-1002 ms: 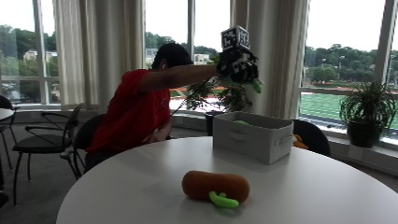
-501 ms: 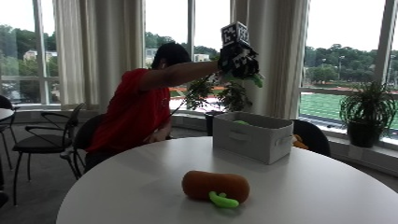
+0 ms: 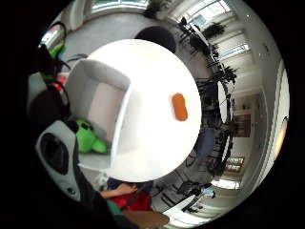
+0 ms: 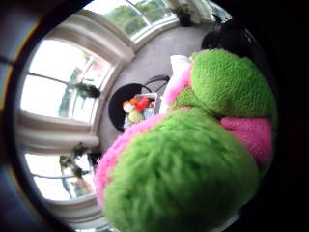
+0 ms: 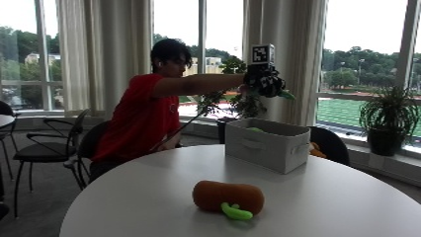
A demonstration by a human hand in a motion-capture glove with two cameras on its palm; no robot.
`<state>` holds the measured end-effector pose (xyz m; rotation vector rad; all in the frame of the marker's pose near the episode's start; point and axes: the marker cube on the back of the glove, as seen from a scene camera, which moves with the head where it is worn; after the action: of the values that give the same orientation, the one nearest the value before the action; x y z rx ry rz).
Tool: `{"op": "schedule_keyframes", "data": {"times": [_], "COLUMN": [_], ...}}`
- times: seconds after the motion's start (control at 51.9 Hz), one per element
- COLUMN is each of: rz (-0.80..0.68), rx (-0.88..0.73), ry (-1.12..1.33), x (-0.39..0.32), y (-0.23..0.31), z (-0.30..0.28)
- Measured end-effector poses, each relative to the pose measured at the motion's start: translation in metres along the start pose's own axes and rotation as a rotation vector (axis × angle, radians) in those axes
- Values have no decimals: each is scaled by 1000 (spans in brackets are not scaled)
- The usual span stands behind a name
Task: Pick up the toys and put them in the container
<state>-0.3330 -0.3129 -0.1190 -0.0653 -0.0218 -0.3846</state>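
A person in a red shirt sits at a round white counter [image 5: 368, 207] with the gloved right hand [image 5: 263, 81] raised out over a grey fabric storage box [image 5: 266, 144]. That hand is clasped around a green and pink plush toy [image 4: 193, 159]; in the outside view only a green tip of it pokes out beside the glove, while the thumb-side palm view is almost filled by its fuzzy green body and pink patches, so it lies close against the palm. The hand and toy are well above the box, not touching it.

The box stands open-topped on the far part of the counter, near the window side. A second green plush [image 3: 88, 138] lies inside it against one wall, and the outside view shows a bit of green just above the rim. The little-finger-side palm view looks straight down into the box from above.

Near the front of the counter, well apart from the box, lies an orange-brown plush toy [image 5: 228, 196] with a green curved piece [image 5: 235, 212] at its front. It rests flat on the counter with nothing touching it.

A black chair [image 5: 46, 148] stands behind the person, and a potted plant [image 5: 388, 118] sits on the window ledge.
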Motion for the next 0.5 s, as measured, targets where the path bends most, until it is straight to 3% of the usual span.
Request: {"op": "schedule_keyframes", "data": {"times": [0.193, 0.308, 0.405, 0.501], "rz": [195, 179, -25, 76], "rx": [-131, -273, -305, -236], "ry": [143, 163, 40, 94], "x": [3, 8, 9, 9], "y": [-2, 2, 12, 11], "z": [17, 27, 24, 22]}}
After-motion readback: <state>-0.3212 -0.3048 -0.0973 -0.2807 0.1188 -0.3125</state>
